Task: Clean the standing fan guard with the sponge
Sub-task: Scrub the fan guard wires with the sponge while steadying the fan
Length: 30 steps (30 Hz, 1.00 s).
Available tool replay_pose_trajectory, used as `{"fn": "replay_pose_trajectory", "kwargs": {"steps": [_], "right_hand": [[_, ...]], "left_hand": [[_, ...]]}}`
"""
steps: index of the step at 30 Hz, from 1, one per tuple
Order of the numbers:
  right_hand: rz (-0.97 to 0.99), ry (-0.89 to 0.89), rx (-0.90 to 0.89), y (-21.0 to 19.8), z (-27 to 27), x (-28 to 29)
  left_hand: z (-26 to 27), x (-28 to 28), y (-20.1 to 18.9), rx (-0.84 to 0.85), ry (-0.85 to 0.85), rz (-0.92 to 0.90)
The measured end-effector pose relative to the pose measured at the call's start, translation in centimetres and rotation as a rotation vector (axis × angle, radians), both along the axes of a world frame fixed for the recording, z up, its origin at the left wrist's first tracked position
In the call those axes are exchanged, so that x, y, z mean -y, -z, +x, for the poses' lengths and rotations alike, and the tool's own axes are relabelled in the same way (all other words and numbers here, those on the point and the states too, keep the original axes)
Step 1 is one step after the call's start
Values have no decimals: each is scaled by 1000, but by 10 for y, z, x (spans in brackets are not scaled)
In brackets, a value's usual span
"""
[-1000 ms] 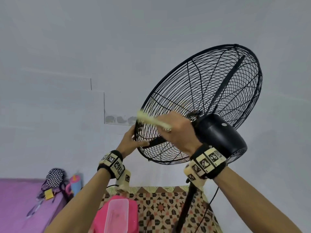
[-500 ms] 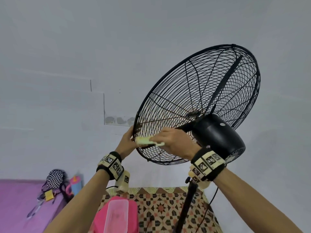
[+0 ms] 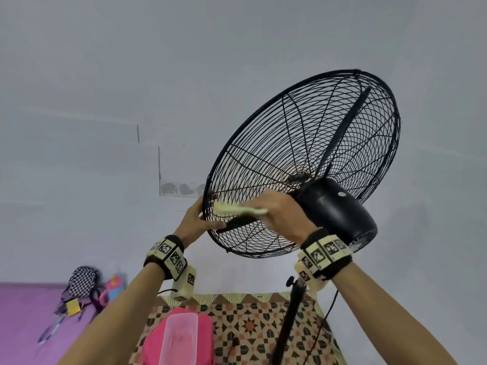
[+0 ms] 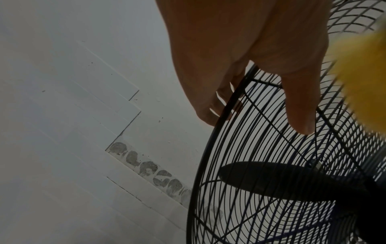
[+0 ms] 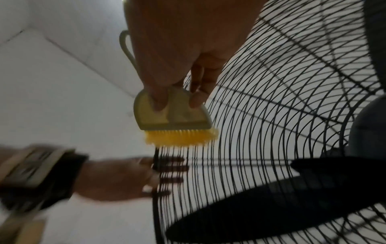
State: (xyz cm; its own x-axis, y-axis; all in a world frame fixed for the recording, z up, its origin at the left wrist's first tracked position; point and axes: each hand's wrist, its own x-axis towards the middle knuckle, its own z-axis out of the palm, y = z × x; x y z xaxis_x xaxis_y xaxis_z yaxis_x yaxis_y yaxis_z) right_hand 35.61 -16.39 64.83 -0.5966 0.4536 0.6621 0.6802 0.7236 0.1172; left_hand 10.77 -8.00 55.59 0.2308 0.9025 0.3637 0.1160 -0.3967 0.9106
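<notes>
My left hand [image 3: 194, 222] grips the rim of the black wire fan guard [image 3: 303, 143], fingers hooked thru the wires, thumb on the near side. My right hand [image 3: 283, 214] pinches the pale yellow-green sponge w/ yellow bristles [image 5: 173, 115] btwn thumb & fingers, bristle edge against the guard wires just right of my left hand. Black motor housing [image 3: 334, 209] sits right behind my right wrist.

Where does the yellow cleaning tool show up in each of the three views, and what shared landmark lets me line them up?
Head: the cleaning tool sits left of centre, held by the right hand against the fan guard.
Left wrist: only a blurred yellow patch at the right edge.
Right wrist: upper middle, bristles on the wires.
Shared landmark: the black fan blade behind the guard.
</notes>
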Motion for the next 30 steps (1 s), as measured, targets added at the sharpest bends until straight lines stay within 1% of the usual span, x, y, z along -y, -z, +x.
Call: {"fn": "replay_pose_trajectory", "kwargs": {"steps": [3,4,6,7,9,11,13,16,18,19,20,23,24,25,26,27,29,30], "right_hand": [[192,-8,-251,-36,13,7],[237,-16,-301,-43,18,11],[248,-45,-347,-43,25,18],[265,-44,-358,-34,26,21],[372,15,-379,-9,22,18],[433,125,-397,20,15,10],[395,199,-383,49,3,3],[303,203,-218,94,-6,2],[255,188,-121,110,-4,6],[253,184,-117,111,-3,9],[277,186,-152,106,-3,12],[399,219,-395,72,-2,14],[410,229,-453,62,-3,13],[402,237,-469,58,-4,11],[385,240,-432,61,-6,10],[351,234,-352,72,-8,10],[238,206,-167,103,-8,11],[184,191,-133,113,-4,13]], "left_hand": [[1,6,-5,15,2,-35],[1,7,-6,11,2,-48],[-1,10,-14,-4,42,-62],[-2,12,-22,-13,84,-73],[-3,10,-42,-19,137,-89],[1,8,-65,4,104,-53],[8,9,-89,16,38,6],[17,9,-107,-33,-33,81],[18,8,-112,-105,-60,130],[17,7,-112,-136,-72,143],[17,7,-114,-153,-82,149],[18,9,-117,-157,-71,162],[18,10,-117,-160,-73,169],[20,10,-117,-161,-81,170],[21,10,-117,-154,-91,160],[21,10,-115,-136,-97,141],[20,11,-114,-114,-104,114],[19,11,-114,-120,-108,108]]}}
